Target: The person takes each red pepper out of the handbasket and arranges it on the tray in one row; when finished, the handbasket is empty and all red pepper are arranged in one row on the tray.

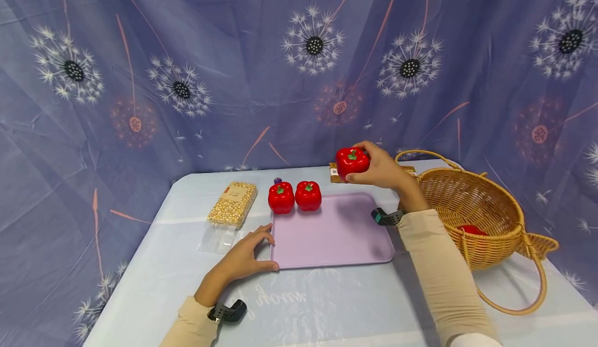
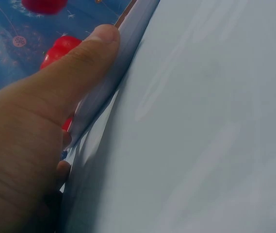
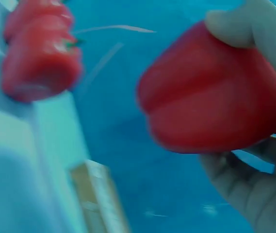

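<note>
My right hand (image 1: 380, 168) grips a glossy red bell pepper (image 1: 351, 163) with a green stem, in the air over the far right part of the pink tray (image 1: 327, 238). In the right wrist view, the thumb and fingers wrap the sides of this bell pepper (image 3: 215, 97). Two more red bell peppers, a left one (image 1: 281, 198) and a right one (image 1: 308, 196), sit side by side at the tray's far left corner. My left hand (image 1: 243, 257) rests at the tray's left edge, fingers spread, with the thumb (image 2: 87, 56) against the near corner.
On the right stands a wicker basket (image 1: 495, 201) with a red thing (image 1: 473, 229) inside and its handle hanging forward. A bag of corn kernels (image 1: 233, 203) lies left of the tray. Behind the raised pepper is a small brown box (image 1: 334, 173). A patterned curtain (image 1: 261, 77) closes the back.
</note>
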`<state>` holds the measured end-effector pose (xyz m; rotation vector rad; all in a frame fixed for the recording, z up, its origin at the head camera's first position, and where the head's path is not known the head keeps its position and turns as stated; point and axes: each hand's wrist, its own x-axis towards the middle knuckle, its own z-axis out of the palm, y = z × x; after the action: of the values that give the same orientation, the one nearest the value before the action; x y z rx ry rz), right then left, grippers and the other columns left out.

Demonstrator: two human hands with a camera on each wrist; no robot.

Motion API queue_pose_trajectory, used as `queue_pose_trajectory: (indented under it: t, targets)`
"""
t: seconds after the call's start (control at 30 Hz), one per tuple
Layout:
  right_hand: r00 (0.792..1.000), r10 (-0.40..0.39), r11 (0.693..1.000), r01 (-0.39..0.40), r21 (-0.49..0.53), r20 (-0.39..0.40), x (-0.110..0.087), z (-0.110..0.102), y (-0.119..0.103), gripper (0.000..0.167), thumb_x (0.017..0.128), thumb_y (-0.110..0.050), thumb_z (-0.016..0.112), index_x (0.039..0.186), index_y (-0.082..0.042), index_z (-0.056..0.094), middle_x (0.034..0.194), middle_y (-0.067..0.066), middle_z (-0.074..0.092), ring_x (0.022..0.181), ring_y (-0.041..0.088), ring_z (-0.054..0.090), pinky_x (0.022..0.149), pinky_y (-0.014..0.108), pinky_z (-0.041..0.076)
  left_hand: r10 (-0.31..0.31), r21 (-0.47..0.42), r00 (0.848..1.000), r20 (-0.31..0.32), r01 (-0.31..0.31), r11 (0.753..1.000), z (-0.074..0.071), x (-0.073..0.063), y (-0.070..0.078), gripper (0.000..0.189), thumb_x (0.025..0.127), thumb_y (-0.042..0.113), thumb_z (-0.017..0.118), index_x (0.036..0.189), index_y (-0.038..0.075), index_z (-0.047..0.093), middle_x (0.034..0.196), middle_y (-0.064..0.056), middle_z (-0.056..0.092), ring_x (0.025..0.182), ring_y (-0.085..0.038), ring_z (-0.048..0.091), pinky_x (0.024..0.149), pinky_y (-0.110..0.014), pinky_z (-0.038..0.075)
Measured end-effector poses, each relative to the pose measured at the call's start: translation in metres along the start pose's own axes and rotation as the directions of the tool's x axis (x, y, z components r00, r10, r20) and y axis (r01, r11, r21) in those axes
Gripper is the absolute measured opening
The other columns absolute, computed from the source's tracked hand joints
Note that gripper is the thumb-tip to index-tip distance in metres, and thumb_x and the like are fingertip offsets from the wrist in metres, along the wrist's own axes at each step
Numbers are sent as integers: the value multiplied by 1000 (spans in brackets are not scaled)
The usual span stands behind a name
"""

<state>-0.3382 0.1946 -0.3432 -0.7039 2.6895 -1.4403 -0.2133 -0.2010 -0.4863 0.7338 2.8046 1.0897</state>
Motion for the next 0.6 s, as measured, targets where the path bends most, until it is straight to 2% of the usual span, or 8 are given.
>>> queue_pose_trajectory:
  t: [0.1,0.2,0.4,0.6]
  targets:
    - [998,-13,998,17,67,-57,7,27,15,80,77,-17,89,140,-2,42,136,20,51,119,39,55,95,55,54,-6,3,1000,-1,6,1000,-1,0,-1,56,71,52,88,109,24,59,158,-9,40,147,-39,29,119,-60,19]
    - [994,8,989,8,146,-109,10,48,34,78,78,-15,88,140,-2,41,136,20,49,121,40,54,97,55,53,-1,-2,1000,1,1,1000,0,1,-1,56,71,52,88,110,24,59,158,-10,40,147,-39,29,120,-59,18]
    - [988,75,960,-34,278,-137,10,81,73,77,82,-12,84,144,-3,39,140,20,47,125,42,51,102,56,49,24,4,1000,-3,-24,1000,1,3,-3,55,72,51,88,110,24,58,158,-12,40,147,-40,30,120,-58,18]
    - [981,113,954,-62,294,-157,8,105,97,80,82,-16,86,145,-3,38,140,21,47,126,40,51,105,53,47,20,4,1000,-8,-20,1000,0,0,-5,56,72,50,88,110,23,58,158,-12,40,147,-40,30,120,-58,18]
